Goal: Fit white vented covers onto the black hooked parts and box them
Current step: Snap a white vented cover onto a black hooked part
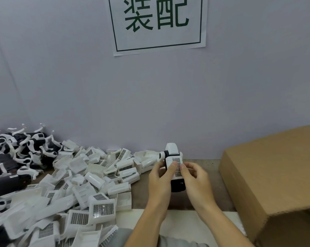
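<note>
Both hands grasp one assembly above the tabletop (143, 196): the left hand (159, 180) wraps its left flank and the right hand (193, 179) its right, each thumb laid on the mesh face of the white vented cover (176, 168). That cover sits over the black hooked part (178, 187), whose dark body shows below the cover's lower edge and again as a black collar near the top. The white hooked end (171, 148) stands upright above the fingers.

This looks like the seating step: the cover is on, but whether it has clicked fully home cannot be told from this angle. To do it well, I would press with both thumbs evenly, near the cover's edges instead of the middle of the mesh, which probably flexes. The fingers behind should brace the black body so the push goes straight into it and not sideways. A tilted cover would likely catch on one side only, so checking that the seam is even all round before letting go seems wise.

The cardboard box (275, 175) lies just to the right, its flap sloping toward the hands; its opening is not visible here. Loose covers (100, 207) are heaped on the left of the tabletop, with uncovered hooked parts (17, 152) piled further left against the wall (150, 104).
</note>
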A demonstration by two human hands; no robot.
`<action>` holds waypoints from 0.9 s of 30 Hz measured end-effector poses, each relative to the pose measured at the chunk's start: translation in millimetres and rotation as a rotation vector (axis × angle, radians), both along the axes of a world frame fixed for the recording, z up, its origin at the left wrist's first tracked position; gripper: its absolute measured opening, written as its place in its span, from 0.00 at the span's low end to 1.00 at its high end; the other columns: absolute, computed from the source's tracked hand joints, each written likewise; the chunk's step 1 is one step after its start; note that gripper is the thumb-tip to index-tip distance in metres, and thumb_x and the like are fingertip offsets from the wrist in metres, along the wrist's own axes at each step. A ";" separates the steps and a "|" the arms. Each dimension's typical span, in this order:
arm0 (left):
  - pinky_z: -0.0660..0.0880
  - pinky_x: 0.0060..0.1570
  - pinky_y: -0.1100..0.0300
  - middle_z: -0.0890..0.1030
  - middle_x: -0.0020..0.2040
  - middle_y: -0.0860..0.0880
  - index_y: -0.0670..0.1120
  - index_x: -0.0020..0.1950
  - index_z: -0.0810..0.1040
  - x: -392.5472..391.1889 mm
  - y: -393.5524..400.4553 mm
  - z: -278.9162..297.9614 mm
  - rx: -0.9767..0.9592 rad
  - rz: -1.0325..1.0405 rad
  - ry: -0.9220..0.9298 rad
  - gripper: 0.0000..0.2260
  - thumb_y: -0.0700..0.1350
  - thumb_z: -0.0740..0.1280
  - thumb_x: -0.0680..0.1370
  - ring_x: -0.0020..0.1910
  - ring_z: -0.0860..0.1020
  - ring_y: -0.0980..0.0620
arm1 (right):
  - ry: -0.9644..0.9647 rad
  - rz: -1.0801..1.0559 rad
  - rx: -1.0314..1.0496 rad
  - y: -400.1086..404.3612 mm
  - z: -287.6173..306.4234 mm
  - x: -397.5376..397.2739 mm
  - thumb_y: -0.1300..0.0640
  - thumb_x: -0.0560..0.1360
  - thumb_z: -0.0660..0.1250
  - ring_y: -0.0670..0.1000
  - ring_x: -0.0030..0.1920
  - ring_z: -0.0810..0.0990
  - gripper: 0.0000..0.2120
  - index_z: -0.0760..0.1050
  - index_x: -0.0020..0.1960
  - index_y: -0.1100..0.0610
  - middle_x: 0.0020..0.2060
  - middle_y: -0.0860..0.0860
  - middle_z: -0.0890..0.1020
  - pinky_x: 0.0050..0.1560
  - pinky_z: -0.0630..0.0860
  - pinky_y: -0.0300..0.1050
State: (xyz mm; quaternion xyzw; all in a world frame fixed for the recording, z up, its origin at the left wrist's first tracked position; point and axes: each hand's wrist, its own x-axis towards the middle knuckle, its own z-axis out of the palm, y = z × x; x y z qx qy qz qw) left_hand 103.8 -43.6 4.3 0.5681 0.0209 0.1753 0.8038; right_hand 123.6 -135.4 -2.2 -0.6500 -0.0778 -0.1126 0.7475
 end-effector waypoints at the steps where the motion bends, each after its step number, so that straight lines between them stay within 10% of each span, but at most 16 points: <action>1: 0.80 0.48 0.58 0.86 0.49 0.44 0.45 0.56 0.83 -0.2 0.0 0.3 0.007 -0.003 -0.017 0.08 0.44 0.71 0.78 0.51 0.85 0.46 | 0.019 0.052 0.029 -0.9 0.8 -0.3 0.56 0.81 0.65 0.42 0.44 0.84 0.06 0.81 0.53 0.54 0.45 0.50 0.86 0.38 0.77 0.32; 17: 0.81 0.45 0.62 0.87 0.48 0.46 0.48 0.53 0.86 -4.6 -3.7 3.6 0.115 0.000 -0.113 0.10 0.47 0.65 0.82 0.48 0.85 0.51 | 0.073 0.226 0.140 -7.2 7.3 -5.5 0.44 0.75 0.67 0.51 0.48 0.87 0.13 0.86 0.49 0.51 0.46 0.52 0.87 0.43 0.83 0.41; 27: 0.80 0.41 0.63 0.87 0.42 0.45 0.44 0.45 0.87 -1.2 -3.5 0.8 0.174 0.063 -0.033 0.16 0.52 0.66 0.81 0.43 0.85 0.50 | 0.055 0.015 -0.161 2.2 2.6 -0.3 0.37 0.77 0.61 0.48 0.42 0.85 0.23 0.83 0.46 0.55 0.38 0.50 0.86 0.47 0.82 0.52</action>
